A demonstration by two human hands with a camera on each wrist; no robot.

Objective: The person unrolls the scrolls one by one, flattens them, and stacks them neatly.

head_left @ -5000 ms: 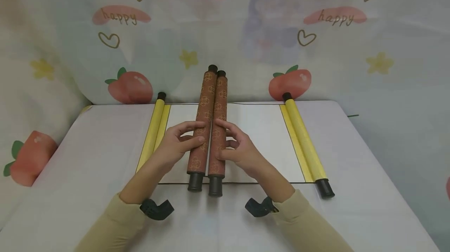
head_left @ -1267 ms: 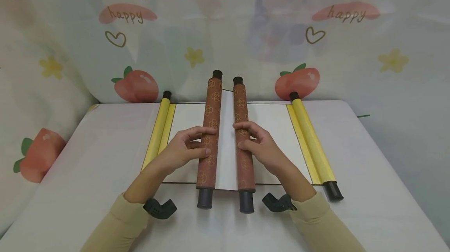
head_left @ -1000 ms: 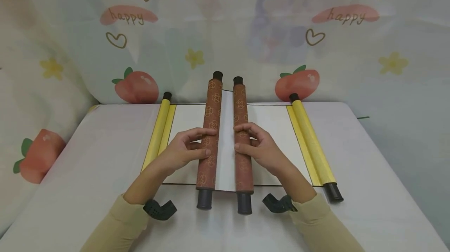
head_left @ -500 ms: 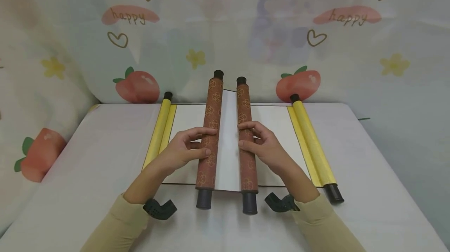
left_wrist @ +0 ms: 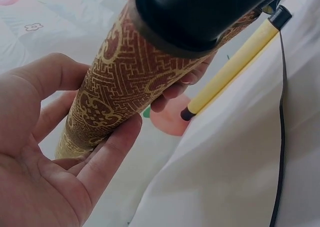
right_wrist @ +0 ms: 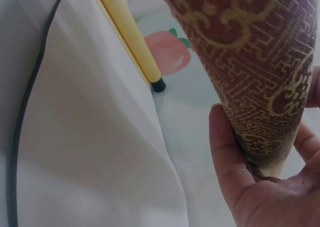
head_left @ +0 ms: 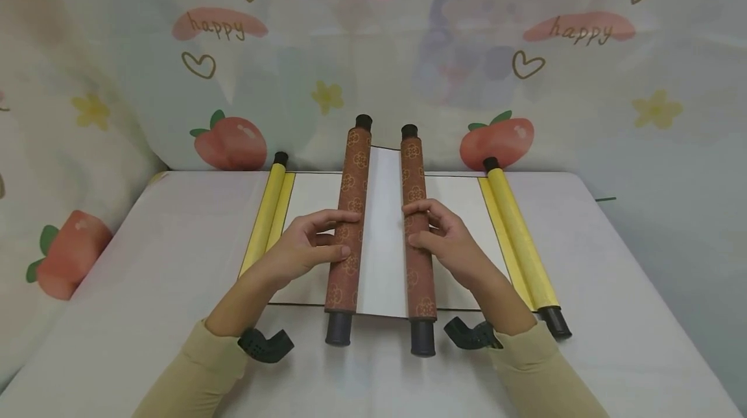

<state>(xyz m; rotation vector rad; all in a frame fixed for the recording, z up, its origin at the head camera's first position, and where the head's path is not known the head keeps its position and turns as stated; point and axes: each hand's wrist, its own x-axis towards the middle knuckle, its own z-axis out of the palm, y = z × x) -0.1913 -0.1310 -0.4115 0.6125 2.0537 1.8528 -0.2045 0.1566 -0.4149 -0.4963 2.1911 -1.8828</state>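
Two reddish-brown patterned rollers of a scroll stand side by side in the head view, a strip of white paper (head_left: 382, 236) stretched between them. My left hand (head_left: 303, 243) grips the left scroll roller (head_left: 350, 210), thumb and fingers around its side. The right scroll roller (head_left: 415, 210) is held by my right hand (head_left: 449, 236) in the same way. Both rollers have black end knobs and are raised above a second scroll. In the left wrist view, the left roller (left_wrist: 125, 77) shows gold patterning; the right wrist view shows the right roller (right_wrist: 260, 72) close up.
Under the held scroll lies an unrolled white scroll (head_left: 458, 230) with black borders. Its left yellow roller (head_left: 265, 217) and right yellow roller (head_left: 519, 236) rest on the white-covered table (head_left: 607, 314). A printed cloth (head_left: 373, 48) hangs behind.
The brown rollers started nearly together and now stand apart with white paper showing between them. Over the last second, my right hand has moved its roller rightward; the left has barely moved.
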